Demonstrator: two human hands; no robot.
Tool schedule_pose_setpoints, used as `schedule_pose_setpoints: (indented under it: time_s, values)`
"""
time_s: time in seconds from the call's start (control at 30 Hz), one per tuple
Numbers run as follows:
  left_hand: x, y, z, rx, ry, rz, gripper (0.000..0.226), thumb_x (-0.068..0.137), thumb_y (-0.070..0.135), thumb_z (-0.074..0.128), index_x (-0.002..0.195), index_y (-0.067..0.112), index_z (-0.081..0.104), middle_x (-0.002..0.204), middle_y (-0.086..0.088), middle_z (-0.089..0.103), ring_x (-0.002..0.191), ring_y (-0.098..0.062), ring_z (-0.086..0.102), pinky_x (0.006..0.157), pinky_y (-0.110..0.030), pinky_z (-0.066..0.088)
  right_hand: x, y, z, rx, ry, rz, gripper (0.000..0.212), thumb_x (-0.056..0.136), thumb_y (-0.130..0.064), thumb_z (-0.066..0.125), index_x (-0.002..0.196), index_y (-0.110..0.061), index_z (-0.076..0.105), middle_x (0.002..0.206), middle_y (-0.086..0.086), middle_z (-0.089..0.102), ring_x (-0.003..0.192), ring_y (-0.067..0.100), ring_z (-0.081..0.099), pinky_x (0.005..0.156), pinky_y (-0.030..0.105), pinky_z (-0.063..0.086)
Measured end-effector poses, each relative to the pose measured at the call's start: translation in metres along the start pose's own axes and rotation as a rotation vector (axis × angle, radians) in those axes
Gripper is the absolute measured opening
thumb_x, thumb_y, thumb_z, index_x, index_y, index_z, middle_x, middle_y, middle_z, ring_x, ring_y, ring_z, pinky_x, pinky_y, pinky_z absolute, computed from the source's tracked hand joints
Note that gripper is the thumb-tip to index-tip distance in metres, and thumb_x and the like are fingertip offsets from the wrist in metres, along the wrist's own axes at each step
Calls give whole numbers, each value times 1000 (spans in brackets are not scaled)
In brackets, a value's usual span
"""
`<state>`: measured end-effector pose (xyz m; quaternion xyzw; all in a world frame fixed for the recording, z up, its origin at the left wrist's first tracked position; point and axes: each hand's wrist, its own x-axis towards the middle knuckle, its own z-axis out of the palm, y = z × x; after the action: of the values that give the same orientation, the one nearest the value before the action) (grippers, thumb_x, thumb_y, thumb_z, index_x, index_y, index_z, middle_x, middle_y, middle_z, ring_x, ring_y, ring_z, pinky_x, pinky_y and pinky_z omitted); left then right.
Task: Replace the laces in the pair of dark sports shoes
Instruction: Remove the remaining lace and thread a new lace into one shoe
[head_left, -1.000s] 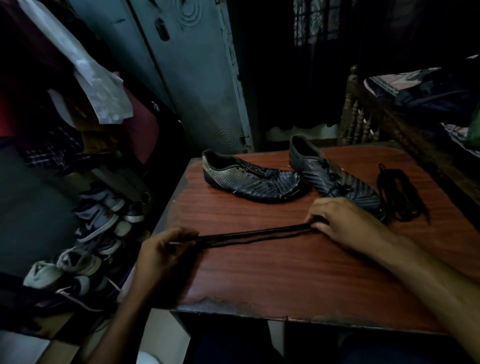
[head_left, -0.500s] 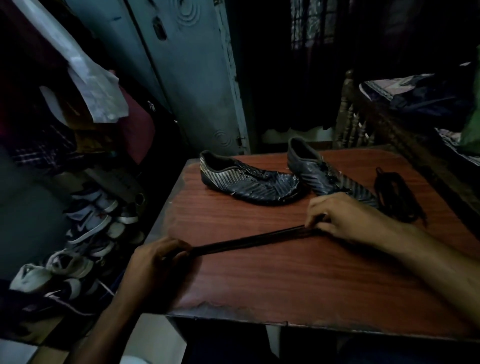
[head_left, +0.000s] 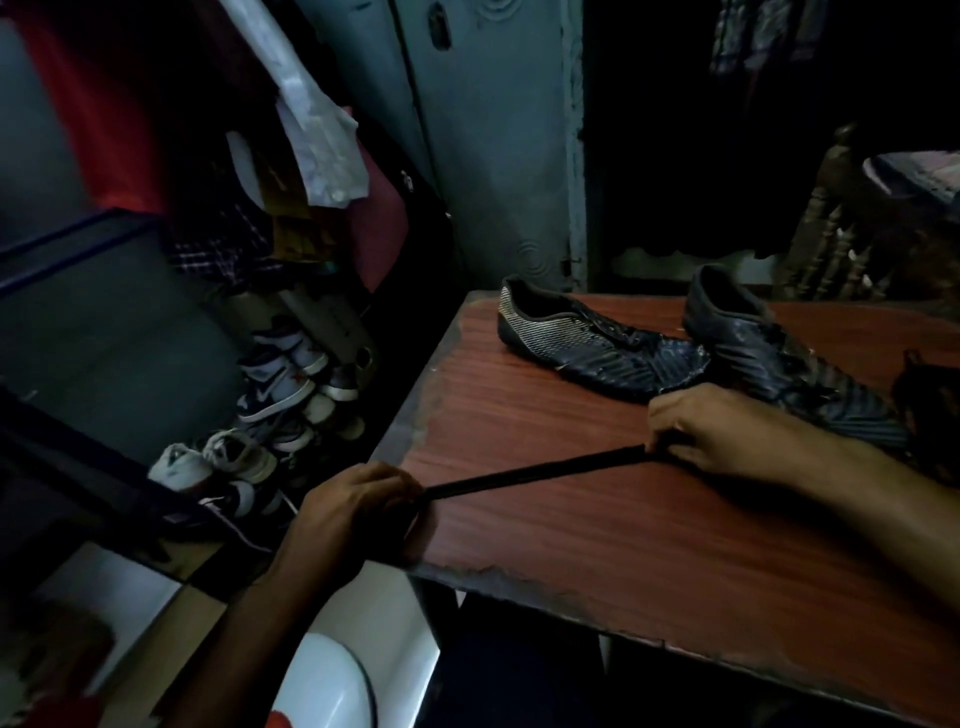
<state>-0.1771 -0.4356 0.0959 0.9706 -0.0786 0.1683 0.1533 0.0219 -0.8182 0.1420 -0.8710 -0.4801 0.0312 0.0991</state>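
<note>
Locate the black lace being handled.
Head view, lower centre: the black lace is stretched taut between the left hand and right hand, over the table's near-left corner.

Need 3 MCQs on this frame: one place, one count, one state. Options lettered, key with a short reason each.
1. Where does the black lace run?
A. between the two hands, above the table
B. through a shoe's eyelets
C. on the floor

2. How many dark sports shoes lie on the table?
A. one
B. two
C. three

3. What state is the lace in?
A. coiled in a heap
B. knotted in a bow
C. pulled taut and straight

Key: 1 A, the left hand and right hand each grip an end. 2 B, the left shoe and right shoe lie side by side. 3 C, it forms a straight line between the grips.
</note>
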Motion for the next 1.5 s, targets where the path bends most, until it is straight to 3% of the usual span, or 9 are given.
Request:
schedule_pose_setpoints:
  time_s: [0.27, 0.47, 0.57, 0.7, 0.87, 1.0, 1.13, 1.33, 1.5]
  values:
    - [1, 5, -7, -56, -46, 8, 20, 87, 33, 72, 107, 36, 74, 110, 25, 66, 98, 8, 65, 78, -24, 57, 2, 2, -5, -67, -74, -36, 14, 93, -16, 66, 100, -26, 73, 97, -19, 54, 89, -3, 51, 73, 3, 33]
    - [0, 11, -3, 11, 31, -14, 26, 90, 28, 77, 108, 43, 66, 103, 24, 64, 90, 4, 65, 66, -28, 56, -13, -3, -2, -202, -39, -162, 20, 98, -18, 51, 104, -24, 69, 105, -10, 59, 91, 10, 56, 79, 31, 52]
    - [2, 13, -4, 74, 50, -28, 23, 86, 32, 79, 102, 44, 67, 98, 26, 63, 86, 6, 62, 64, -24, 53, -11, 0, 2, -279, -33, -195, 16, 98, -20, 51, 100, -25, 67, 100, -11, 58, 85, 10, 55, 71, 31, 53]
    - [-1, 12, -9, 54, 3, -21, 17, 98, 48, 59, 105, 40, 72, 101, 20, 66, 88, -2, 65, 64, -31, 56, 24, 5, -10, -351, 61, -271, 17, 88, -11, 56, 92, -19, 70, 96, -4, 63, 80, 18, 63, 62, 33, 57]
    - [-6, 7, -15, 47, -34, -32, 24, 94, 52, 53, 107, 42, 70, 100, 22, 62, 88, 0, 60, 65, -24, 51, 89, 9, -42, -373, -14, -239, 20, 90, -22, 61, 107, -19, 71, 114, -1, 66, 109, 20, 64, 90, 37, 53]
    - [-5, 5, -13, 50, 2, -92, 22, 93, 53, 53, 106, 43, 68, 96, 26, 56, 84, 2, 56, 64, -18, 45, 123, 5, -65, -430, 150, -416, 18, 77, -3, 70, 93, -11, 72, 101, 6, 69, 89, 30, 68, 70, 44, 60]
    - [-3, 7, -6, 51, 37, -182, 20, 87, 52, 51, 98, 41, 65, 89, 28, 46, 82, 2, 48, 62, -18, 40, 186, -20, -88, -584, 218, -474, 10, 80, -4, 67, 83, -13, 67, 95, 3, 62, 80, 24, 60, 63, 38, 57]
    - [-1, 9, 7, 58, 106, -311, 15, 82, 49, 55, 85, 36, 63, 83, 21, 47, 77, -1, 48, 57, -15, 33, 276, -59, -70, -710, 20, -416, 22, 85, 1, 55, 102, -7, 66, 115, 8, 63, 107, 29, 62, 86, 39, 54]
    - [0, 12, 19, -3, 186, -333, 11, 79, 36, 70, 83, 35, 59, 84, 22, 44, 77, -2, 42, 64, -12, 29, 289, -67, -28, -786, -303, -251, 19, 97, -6, 51, 108, -2, 67, 120, 14, 65, 107, 33, 66, 79, 37, 52]
